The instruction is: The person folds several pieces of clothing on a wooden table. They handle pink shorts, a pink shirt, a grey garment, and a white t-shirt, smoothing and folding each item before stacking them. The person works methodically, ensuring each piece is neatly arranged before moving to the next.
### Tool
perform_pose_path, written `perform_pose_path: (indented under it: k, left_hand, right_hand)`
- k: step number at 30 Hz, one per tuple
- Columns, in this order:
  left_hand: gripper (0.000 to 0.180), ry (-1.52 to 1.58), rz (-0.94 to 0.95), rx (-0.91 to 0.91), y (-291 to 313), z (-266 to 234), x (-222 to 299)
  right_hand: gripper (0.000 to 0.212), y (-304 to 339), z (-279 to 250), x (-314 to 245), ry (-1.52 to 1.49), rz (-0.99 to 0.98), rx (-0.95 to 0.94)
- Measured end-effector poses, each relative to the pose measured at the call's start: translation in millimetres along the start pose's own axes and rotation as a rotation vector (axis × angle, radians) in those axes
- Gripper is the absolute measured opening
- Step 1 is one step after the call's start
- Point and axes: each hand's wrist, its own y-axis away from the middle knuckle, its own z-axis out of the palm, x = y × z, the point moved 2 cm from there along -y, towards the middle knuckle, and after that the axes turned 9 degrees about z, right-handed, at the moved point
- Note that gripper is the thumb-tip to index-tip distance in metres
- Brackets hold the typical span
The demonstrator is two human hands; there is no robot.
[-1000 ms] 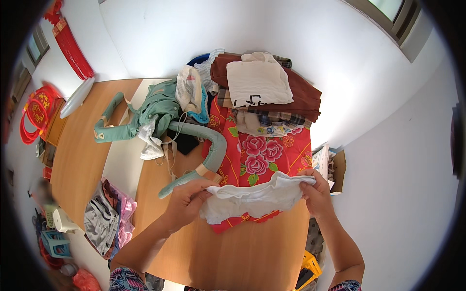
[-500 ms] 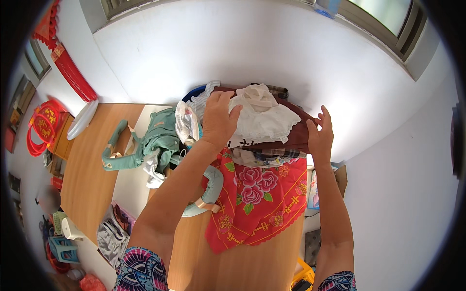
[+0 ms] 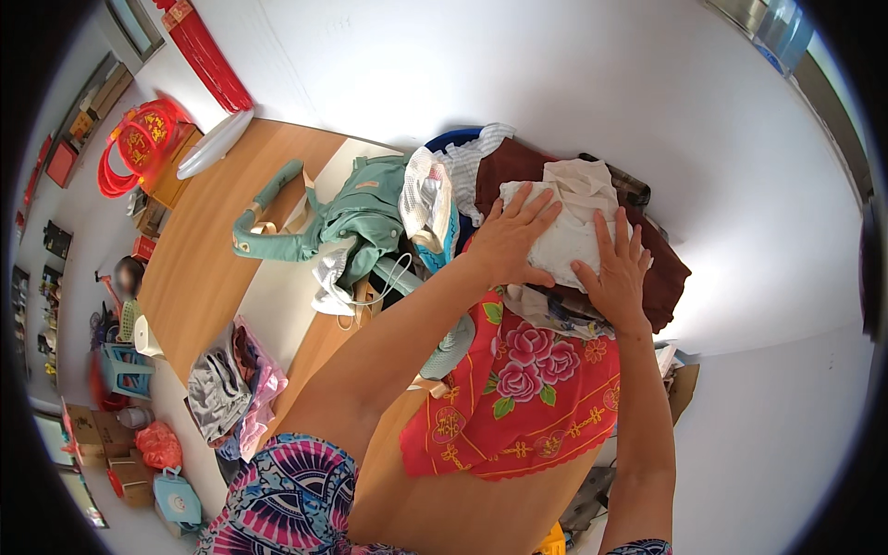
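Observation:
A white garment lies bunched on top of a pile of clothes against the wall. My left hand rests on its left side, fingers spread. Pressed on its right side is my right hand, its fingers also stretched out. Beneath it spreads a dark brown garment, and a patterned light cloth pokes out at the front of the pile. A red cloth with pink flowers hangs below the pile over the wooden table.
Left of the pile sits a green carrier with padded straps, beside a white mesh cloth. Folded clothes lie at the table's left edge. A white oval dish stands at the back left. Boxes and stools are on the floor at left.
Both hands have come down from above the white garment and now lie flat on it. The garment looks more compact. The view has turned, so the pile appears farther right.

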Motion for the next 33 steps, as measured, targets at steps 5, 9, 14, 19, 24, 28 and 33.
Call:
perform_pose_path:
  k: [5,9,14,19,24,28,33]
  left_hand:
    - [0.114,0.007,-0.076,-0.043,-2,-7,11]
    - [0.091,0.082,-0.179,0.169,43,-2,55]
    - [0.082,0.239,-0.144,0.12,215,-16,128]
    - [0.075,0.289,-0.331,-0.078,433,5,144]
    - [0.068,0.304,-0.546,-0.118,571,-32,121]
    - [0.068,0.278,-0.595,-0.073,638,-73,103]
    - [0.057,0.351,-0.493,-0.003,684,-87,89]
  right_hand:
    - [0.081,-2,2,3,0.035,0.031,-0.027]
    - [0.079,-4,1,9,0.019,0.017,-0.05]
    - [0.076,-5,-22,-3,0.082,0.076,-0.19]
    - [0.073,56,-48,-100,-0.158,-0.158,0.124]
    - [0.075,215,-9,-244,-0.313,-0.328,-0.234]
    - [0.081,290,26,-299,-0.084,-0.21,-0.433]
    - [0.082,271,59,-303,-0.029,-0.097,-0.487]
